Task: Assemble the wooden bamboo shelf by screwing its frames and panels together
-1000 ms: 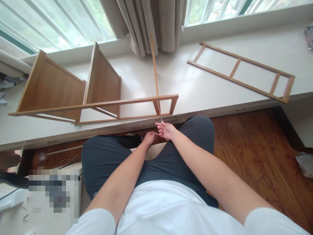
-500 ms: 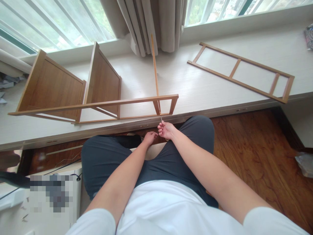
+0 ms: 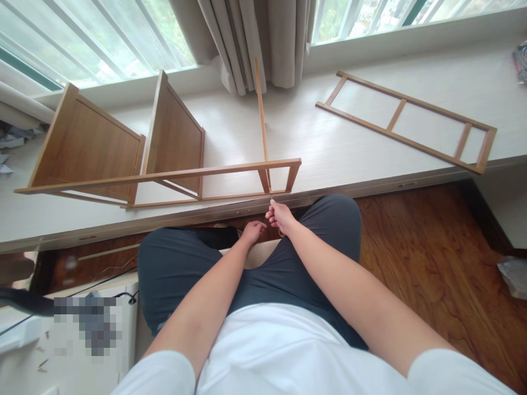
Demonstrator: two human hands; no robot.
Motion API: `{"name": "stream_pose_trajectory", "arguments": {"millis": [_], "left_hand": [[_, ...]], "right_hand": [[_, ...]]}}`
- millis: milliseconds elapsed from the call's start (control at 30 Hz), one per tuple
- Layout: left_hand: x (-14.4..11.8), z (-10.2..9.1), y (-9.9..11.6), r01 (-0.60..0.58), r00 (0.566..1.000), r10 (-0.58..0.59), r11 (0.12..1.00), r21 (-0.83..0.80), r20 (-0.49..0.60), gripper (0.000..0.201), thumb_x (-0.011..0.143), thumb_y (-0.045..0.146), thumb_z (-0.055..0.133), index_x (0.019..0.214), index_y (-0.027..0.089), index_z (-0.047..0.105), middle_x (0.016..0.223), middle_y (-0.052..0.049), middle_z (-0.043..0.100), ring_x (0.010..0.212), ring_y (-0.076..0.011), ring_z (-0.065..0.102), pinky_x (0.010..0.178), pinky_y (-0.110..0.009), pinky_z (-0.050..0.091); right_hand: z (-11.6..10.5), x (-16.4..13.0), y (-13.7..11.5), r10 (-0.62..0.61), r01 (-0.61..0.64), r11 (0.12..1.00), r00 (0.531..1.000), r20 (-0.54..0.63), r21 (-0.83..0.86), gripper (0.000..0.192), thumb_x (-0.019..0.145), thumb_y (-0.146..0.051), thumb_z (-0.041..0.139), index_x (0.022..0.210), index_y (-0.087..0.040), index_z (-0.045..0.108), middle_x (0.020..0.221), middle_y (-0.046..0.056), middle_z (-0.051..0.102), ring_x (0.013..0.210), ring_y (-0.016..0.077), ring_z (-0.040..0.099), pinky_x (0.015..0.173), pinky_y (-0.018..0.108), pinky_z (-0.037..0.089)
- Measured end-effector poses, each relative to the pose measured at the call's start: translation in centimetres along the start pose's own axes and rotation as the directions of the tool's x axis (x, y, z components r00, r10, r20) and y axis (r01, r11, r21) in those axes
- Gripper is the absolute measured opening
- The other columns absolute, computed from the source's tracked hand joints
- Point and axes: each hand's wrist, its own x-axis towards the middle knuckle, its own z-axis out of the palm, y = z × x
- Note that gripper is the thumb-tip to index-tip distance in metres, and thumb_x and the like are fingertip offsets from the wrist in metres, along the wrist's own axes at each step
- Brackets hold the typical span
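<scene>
The shelf (image 3: 176, 131) sits along the table's (image 3: 307, 129) near edge – presumably for easy reach – with a loose frame (image 3: 396, 114) apart. The right hand (image 3: 280, 216) curls beside the shelf, the left hand (image 3: 253, 233) loosely bent; what either holds, I cannot tell.

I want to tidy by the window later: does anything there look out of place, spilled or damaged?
Nothing looks spilled or damaged. One thing is slightly askew: the ladder-shaped wooden frame lies at a slant on the white ledge, and its near corner appears to jut past the front edge.
</scene>
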Motion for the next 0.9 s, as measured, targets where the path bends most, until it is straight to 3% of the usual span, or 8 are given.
{"name": "stream_pose_trajectory", "arguments": {"millis": [200,600,700,900], "left_hand": [[-0.1,0.0,0.2,0.006,1.0,-0.006,1.0,0.006,-0.004,0.019,0.079,0.018,0.056,0.077,0.013,0.073,0.072,-0.007,0.068,0.062,-0.0132,0.056,0.06,-0.023,0.045],[0.2,0.1,-0.2,0.002,1.0,-0.002,1.0,0.009,-0.005,0.02,0.079,0.019,0.053,0.078,0.013,0.073,0.07,-0.005,0.067,0.058,-0.0121,0.053,0.061,-0.024,0.044],[0.2,0.1,-0.1,0.0,1.0,0.0,1.0,0.013,-0.003,0.02,0.079,0.018,0.053,0.078,0.013,0.072,0.07,-0.005,0.066,0.058,-0.0117,0.053,0.06,-0.024,0.044],[0.0,0.0,-0.1,-0.01,1.0,0.01,1.0,0.014,0.002,0.021,0.078,0.021,0.053,0.078,0.013,0.073,0.07,-0.005,0.066,0.059,-0.0121,0.053,0.061,-0.024,0.044]], "right_hand": [[-0.1,0.9,0.7,-0.247,0.219,0.904,0.969,-0.031,-0.368,0.031,0.1,-0.039,0.047,0.077,-0.02,0.051,0.054,-0.002,0.059,0.039,0.0088,0.043,0.04,0.021,0.029],[-1.2,1.6,1.7,-0.425,0.367,0.775,0.905,0.007,-0.514,0.029,0.097,-0.034,0.049,0.084,-0.016,0.068,0.053,-0.002,0.062,0.045,0.0119,0.051,0.052,0.024,0.04],[-1.1,1.3,1.6,-0.417,0.362,0.798,0.909,-0.008,-0.481,0.03,0.099,-0.033,0.046,0.089,-0.016,0.069,0.051,-0.002,0.06,0.043,0.0113,0.049,0.05,0.023,0.039],[-0.5,-0.2,0.9,-0.239,0.218,0.939,0.97,-0.049,-0.265,0.03,0.104,-0.029,0.041,0.096,-0.015,0.066,0.052,-0.003,0.056,0.039,0.0083,0.041,0.041,0.021,0.029]]}}
